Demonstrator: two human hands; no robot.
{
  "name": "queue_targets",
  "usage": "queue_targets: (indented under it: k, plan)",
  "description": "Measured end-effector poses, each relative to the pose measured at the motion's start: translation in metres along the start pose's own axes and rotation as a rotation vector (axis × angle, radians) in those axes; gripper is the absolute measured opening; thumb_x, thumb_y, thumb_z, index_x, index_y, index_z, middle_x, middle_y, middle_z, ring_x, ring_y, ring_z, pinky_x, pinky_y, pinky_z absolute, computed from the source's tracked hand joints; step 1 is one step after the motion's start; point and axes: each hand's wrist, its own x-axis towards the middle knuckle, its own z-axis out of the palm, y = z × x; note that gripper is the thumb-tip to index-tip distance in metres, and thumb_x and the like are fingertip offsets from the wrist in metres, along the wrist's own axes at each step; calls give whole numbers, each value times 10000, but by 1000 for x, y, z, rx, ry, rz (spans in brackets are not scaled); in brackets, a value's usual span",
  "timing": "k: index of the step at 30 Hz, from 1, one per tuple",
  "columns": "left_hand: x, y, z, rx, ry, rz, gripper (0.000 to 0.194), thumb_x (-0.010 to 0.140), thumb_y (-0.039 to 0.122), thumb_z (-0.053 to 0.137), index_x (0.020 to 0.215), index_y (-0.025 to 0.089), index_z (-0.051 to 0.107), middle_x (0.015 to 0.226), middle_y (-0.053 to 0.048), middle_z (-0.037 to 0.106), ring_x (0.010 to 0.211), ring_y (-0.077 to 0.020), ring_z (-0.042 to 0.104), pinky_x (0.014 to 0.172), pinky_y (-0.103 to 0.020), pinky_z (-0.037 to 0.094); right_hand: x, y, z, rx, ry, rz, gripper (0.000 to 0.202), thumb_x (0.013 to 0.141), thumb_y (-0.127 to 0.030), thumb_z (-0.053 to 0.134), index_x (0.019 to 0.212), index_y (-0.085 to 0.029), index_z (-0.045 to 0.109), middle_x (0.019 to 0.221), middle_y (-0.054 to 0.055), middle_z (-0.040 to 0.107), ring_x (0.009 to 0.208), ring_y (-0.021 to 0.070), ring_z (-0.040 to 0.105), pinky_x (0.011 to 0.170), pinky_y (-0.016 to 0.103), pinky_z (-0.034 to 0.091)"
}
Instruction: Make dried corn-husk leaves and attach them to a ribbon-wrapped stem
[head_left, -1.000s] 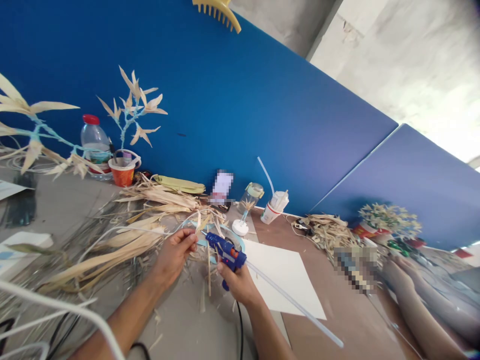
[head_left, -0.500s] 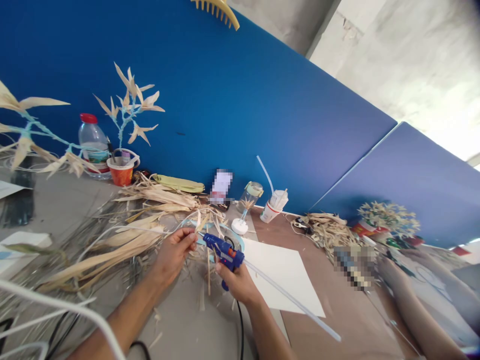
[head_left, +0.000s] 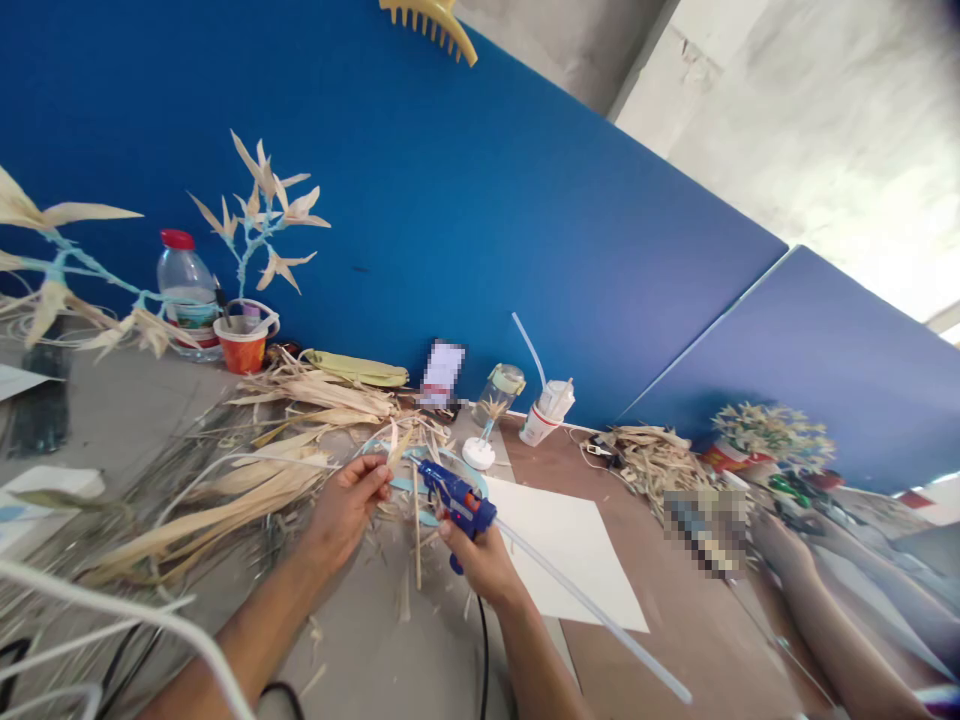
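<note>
My right hand [head_left: 480,555] is wrapped round the handle of a blue glue gun [head_left: 456,497], its nozzle pointing up and left. A long clear glue stick [head_left: 592,600] sticks out of the gun's back. Between the thumb and fingers of my left hand [head_left: 358,500] is a small pale strip of dried corn husk [head_left: 400,450]. The nozzle tip is a short distance to the right of that strip. Below and behind the hands lie husk scraps and a roll of light-blue tape [head_left: 476,487], partly hidden by the gun.
Dried husks [head_left: 300,460] spread over the left. Behind stand a small flower on a white base [head_left: 478,453], a jar [head_left: 501,388], a paper cup [head_left: 541,423] and a phone [head_left: 442,372]. White paper [head_left: 577,545] lies right. Another person's arms [head_left: 806,590] rest at far right.
The glue gun in my right hand has drawn back slightly to the right, its nozzle moving away from the husk strip. My left hand stays nearly in place.
</note>
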Motion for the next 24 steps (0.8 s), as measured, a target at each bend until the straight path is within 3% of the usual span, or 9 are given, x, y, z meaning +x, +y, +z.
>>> queue_targets:
  k: [5, 10, 15, 19, 24]
  plan:
    - [2, -3, -4, -16, -35, -30, 354, 494, 306, 874, 727, 148, 660, 581, 42, 601, 526, -66, 517, 537, -163, 426, -1, -12, -14, -160, 187, -210, 241, 828, -393, 582, 976, -203, 592, 863, 41, 626, 775, 191, 583, 706, 300, 478]
    - [3, -5, -6, -68, -72, -48, 327, 503, 278, 872, 724, 150, 668, 598, 35, 619, 525, -65, 529, 536, -164, 440, -14, -15, -49, -546, 375, -366, 150, 827, -321, 588, 912, -207, 540, 1010, 89, 565, 867, 213, 588, 758, 335, 503]
    - [3, -2, -6, -109, -109, -72, 314, 502, 260, 878, 710, 145, 673, 598, 28, 627, 516, -58, 526, 535, -157, 443, -35, 27, -85, -803, 383, -308, 177, 799, -289, 596, 934, -212, 512, 1001, 81, 525, 814, 211, 606, 727, 352, 522]
    - [3, -1, -7, -131, -125, -77, 314, 496, 249, 885, 707, 144, 677, 595, 25, 631, 517, -54, 526, 545, -154, 450, -47, 56, -99, -826, 344, -170, 166, 740, -245, 616, 880, -194, 541, 937, 70, 519, 798, 215, 605, 738, 358, 524]
    - [0, 1, -5, -130, -154, -88, 318, 485, 246, 894, 698, 144, 682, 602, 19, 639, 525, -60, 547, 537, -148, 454, -54, 49, -112, -717, 205, -7, 290, 677, -216, 640, 962, -166, 641, 1033, 112, 569, 741, 196, 601, 747, 359, 526]
